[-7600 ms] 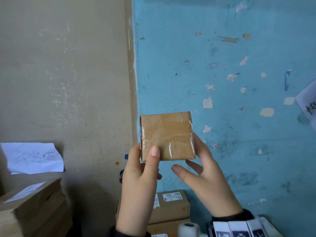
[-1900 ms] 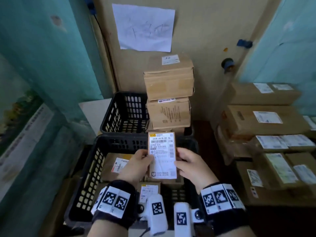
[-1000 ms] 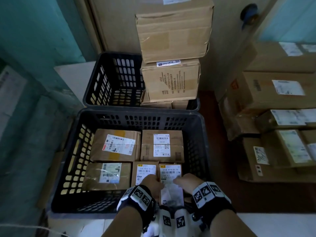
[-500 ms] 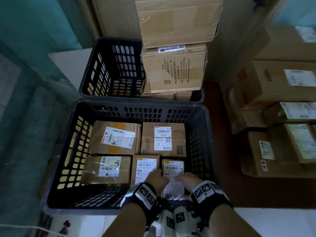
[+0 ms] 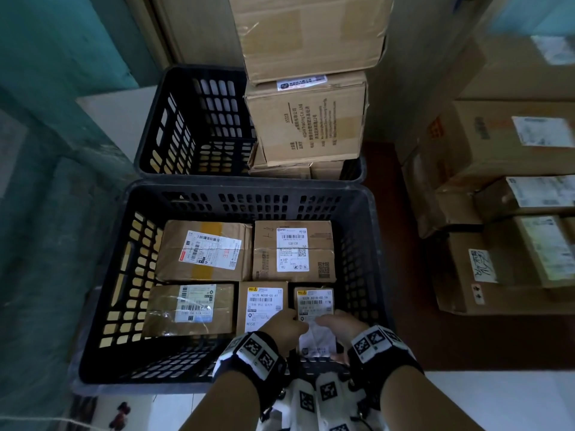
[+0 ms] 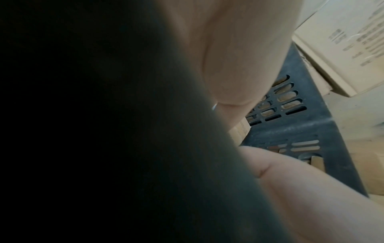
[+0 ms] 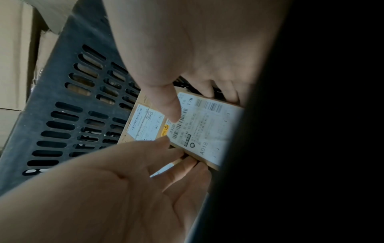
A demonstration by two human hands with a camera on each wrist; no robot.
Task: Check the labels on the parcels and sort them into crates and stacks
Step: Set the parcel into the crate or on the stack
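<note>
Near crate (image 5: 93,306) holds five parcels; our left hand (image 5: 284,326) and right hand (image 5: 337,326) fingers clamped on the front-right parcel (image 5: 314,301). Far crate (image 5: 186,119) carries stacked boxes (image 5: 306,119).

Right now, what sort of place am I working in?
Probably a parcel sorting or storage room: black slotted crate holding labelled cardboard parcels, cartons stacked behind it, more labelled boxes piled to the right.

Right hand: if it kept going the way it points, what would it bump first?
Probably the right hand would bump the parcel with the 538 label, beyond the small parcel it holds. Depth is uncertain.
</note>
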